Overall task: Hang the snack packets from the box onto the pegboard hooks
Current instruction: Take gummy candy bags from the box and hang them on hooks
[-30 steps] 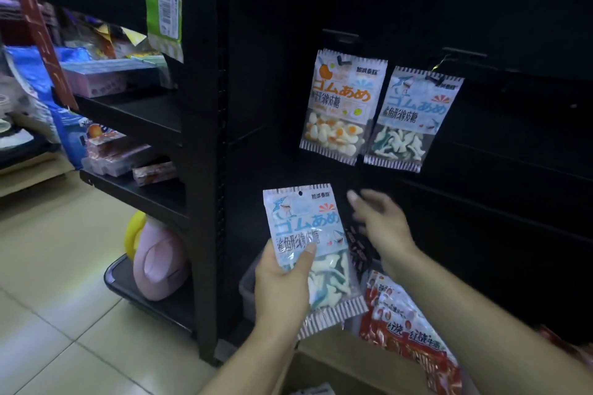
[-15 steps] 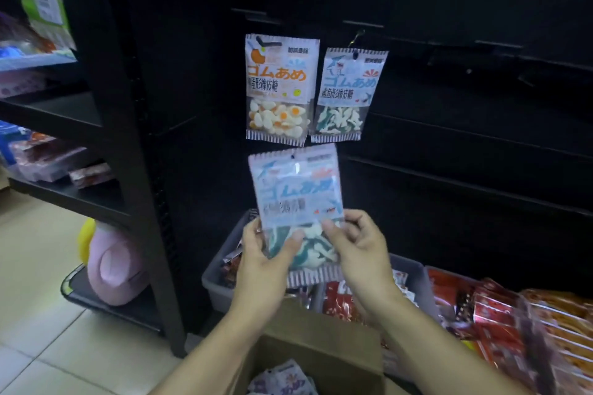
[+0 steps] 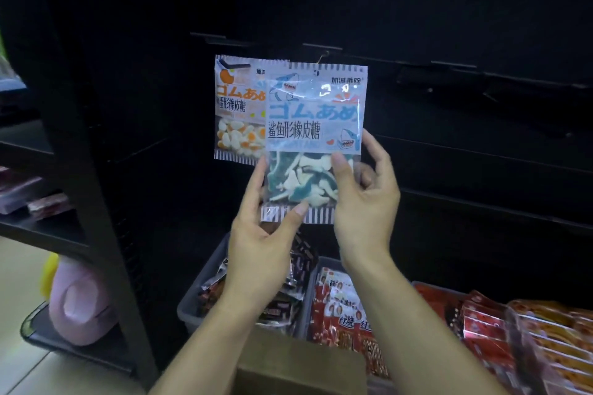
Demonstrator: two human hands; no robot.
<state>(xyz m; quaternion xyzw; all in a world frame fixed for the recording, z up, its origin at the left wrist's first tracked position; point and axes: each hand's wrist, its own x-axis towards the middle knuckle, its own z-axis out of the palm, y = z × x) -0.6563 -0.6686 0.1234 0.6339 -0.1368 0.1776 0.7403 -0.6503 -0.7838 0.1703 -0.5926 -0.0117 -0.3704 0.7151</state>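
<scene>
A black pegboard wall [image 3: 449, 26] carried the goods, and an orange egg-candy packet [image 3: 236, 112] hung flat against it from a hook. Below, two grey bins [image 3: 195, 289] stood side by side, one with dark wrappers [image 3: 288, 295], the other with red packets [image 3: 340, 308]. On the left, dark shelves [image 3: 41, 228] bore wrapped trays [image 3: 19, 196], and a pink jug [image 3: 80, 308] sat on the lowest one.

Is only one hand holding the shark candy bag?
No, the left hand and the right hand both pinch the shark candy bag.

Both arms raised; left hand [image 3: 260, 244], right hand [image 3: 365, 199] pinching (thumbs forward).
</scene>
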